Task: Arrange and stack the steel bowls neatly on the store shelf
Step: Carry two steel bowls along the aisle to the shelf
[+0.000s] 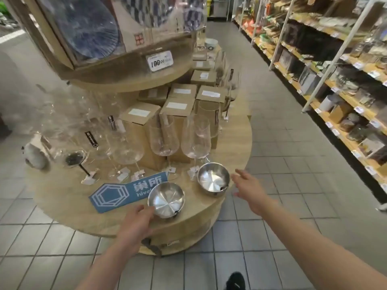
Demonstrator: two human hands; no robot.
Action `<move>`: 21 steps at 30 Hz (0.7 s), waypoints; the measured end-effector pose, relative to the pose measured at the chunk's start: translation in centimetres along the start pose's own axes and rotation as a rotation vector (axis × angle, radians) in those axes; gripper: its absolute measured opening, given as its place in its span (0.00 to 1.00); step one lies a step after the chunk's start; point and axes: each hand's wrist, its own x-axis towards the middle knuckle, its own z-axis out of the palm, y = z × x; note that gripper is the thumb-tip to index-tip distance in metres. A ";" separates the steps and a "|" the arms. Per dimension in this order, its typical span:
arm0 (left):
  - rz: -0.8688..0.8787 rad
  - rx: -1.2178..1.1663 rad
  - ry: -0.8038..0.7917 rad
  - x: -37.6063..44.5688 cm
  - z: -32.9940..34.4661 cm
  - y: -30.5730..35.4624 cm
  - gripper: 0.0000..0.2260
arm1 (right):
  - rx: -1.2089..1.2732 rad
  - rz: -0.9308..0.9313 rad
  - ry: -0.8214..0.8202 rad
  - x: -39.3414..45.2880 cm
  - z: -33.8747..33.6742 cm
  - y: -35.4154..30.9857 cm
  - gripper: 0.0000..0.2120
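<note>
Two steel bowls were seen on the front edge of a round wooden store shelf point(234, 143), apart from each other and not stacked. The nearer bowl point(166, 200) stood at the shelf's rim, partly over a blue sign point(117, 192) with white characters and a hexagon mark. The farther bowl point(213, 180) stood to its right and slightly further back, just in front of the base of a wine glass point(195, 137); a small loop handle was visible at its back rim.

The left hand point(137, 223) was laid at the shelf edge with its fingertips touching the near rim of the nearer bowl; whether the rim was pinched or only touched could not be told, the fingers being only slightly bent. The right hand point(250, 188) was held in the air just to the right of the farther bowl, fingers spread and relaxed, nothing grasped and no contact with the bowl.

Behind the bowls, rows of stemmed glasses with paper tags and brown cardboard boxes point(142, 120) with white labels were arranged on the shelf. Above, an upper tier carried patterned blue plates and a price tag point(160, 60). Long aisle shelves point(335, 84) of goods were seen on the right, above a grey tiled floor point(282, 143).
</note>
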 end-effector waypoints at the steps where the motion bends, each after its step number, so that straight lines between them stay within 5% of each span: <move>1: 0.001 -0.018 0.019 0.3 0.6 0.0 0.11 | -0.030 0.024 -0.031 0.9 0.1 -0.2 0.26; 5: -0.058 -0.123 0.055 0.5 2.8 0.3 0.13 | -0.064 0.115 -0.162 3.9 0.7 0.2 0.25; 8: -0.068 -0.111 0.127 0.0 4.3 1.0 0.14 | -0.188 0.085 -0.230 5.1 0.7 -0.4 0.08; 14: -0.025 -0.061 0.113 -1.7 9.1 3.6 0.12 | -0.050 0.112 -0.347 6.0 -3.9 -2.1 0.12; 21: 0.024 -0.003 -0.127 -1.4 22.1 8.8 0.13 | 0.177 0.109 -0.138 8.3 -18.8 -3.1 0.14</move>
